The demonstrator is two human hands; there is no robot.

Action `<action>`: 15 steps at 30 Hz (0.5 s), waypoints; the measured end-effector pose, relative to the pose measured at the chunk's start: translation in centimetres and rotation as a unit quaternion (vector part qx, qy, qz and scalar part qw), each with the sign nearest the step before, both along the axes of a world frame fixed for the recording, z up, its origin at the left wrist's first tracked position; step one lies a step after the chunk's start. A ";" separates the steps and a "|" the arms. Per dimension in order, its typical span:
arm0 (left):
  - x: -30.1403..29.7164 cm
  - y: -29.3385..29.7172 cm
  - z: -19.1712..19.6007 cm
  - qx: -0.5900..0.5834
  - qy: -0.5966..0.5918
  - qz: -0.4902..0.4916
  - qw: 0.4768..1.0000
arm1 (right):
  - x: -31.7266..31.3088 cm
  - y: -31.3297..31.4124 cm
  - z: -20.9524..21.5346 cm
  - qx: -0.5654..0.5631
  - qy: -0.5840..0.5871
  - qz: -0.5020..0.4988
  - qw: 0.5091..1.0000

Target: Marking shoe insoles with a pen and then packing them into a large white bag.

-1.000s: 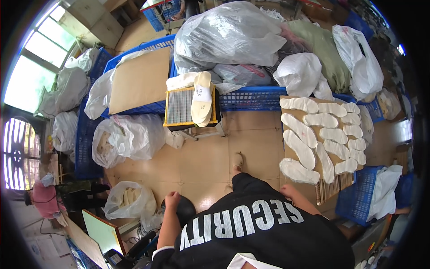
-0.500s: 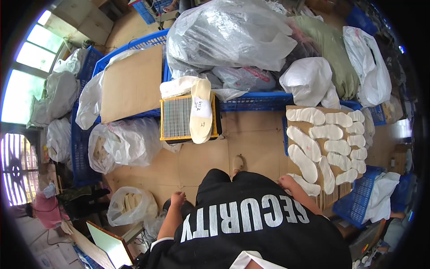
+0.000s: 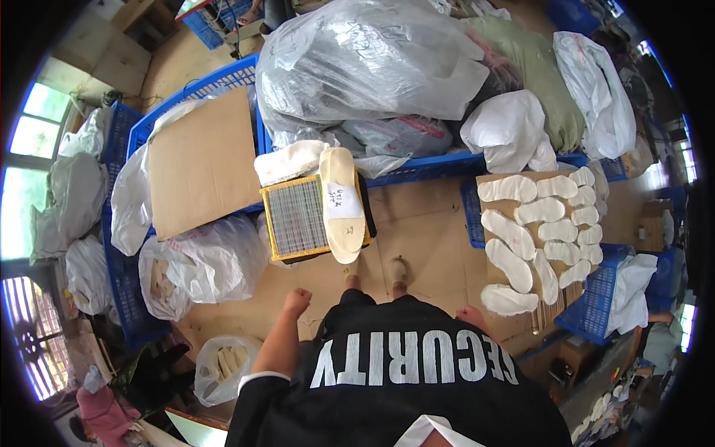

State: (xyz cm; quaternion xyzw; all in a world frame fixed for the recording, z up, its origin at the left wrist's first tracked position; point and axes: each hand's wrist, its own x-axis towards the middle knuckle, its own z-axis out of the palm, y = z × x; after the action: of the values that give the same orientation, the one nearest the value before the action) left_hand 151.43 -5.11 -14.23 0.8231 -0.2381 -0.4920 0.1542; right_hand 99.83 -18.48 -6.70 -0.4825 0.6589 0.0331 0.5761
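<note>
My left hand (image 3: 298, 300) hangs over the floor left of my body, fingers curled in, with no object showing in it. My right hand (image 3: 471, 314), partly behind my shirt, looks loosely closed and touches nothing. Ahead of me a yellow-edged crate (image 3: 295, 219) holds thin sheets packed on edge. A cream insole stack (image 3: 344, 235), wrapped with a white paper label (image 3: 344, 201), lies over its right side. A white bundle (image 3: 293, 162) rests behind it. To the right, several white insoles (image 3: 508, 264) lie spread on a cardboard sheet (image 3: 488, 216), nearest my right hand.
Blue crates (image 3: 439, 167) with a large clear plastic bag (image 3: 365, 67) and other sacks line the far side. A flat cardboard piece (image 3: 201, 164) leans at left. Plastic bags (image 3: 205, 261) stand on the floor left. A blue basket (image 3: 596, 298) stands right.
The view has shifted and turned, and the yellow-edged crate appears closer. My left hand has swung forward, while the right has drawn back beside my body. Both feet now show.
</note>
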 end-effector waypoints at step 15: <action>4.7 -7.2 -1.8 -0.021 0.033 -0.056 0.998 | 3.9 5.4 -2.4 -0.046 0.090 0.038 0.994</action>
State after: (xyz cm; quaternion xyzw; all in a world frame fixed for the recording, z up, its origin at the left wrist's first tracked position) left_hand 156.13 -12.30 -16.02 0.7884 -0.2891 -0.5215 0.1515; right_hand 103.76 -13.12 -9.07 -0.5280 0.6902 0.0680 0.4901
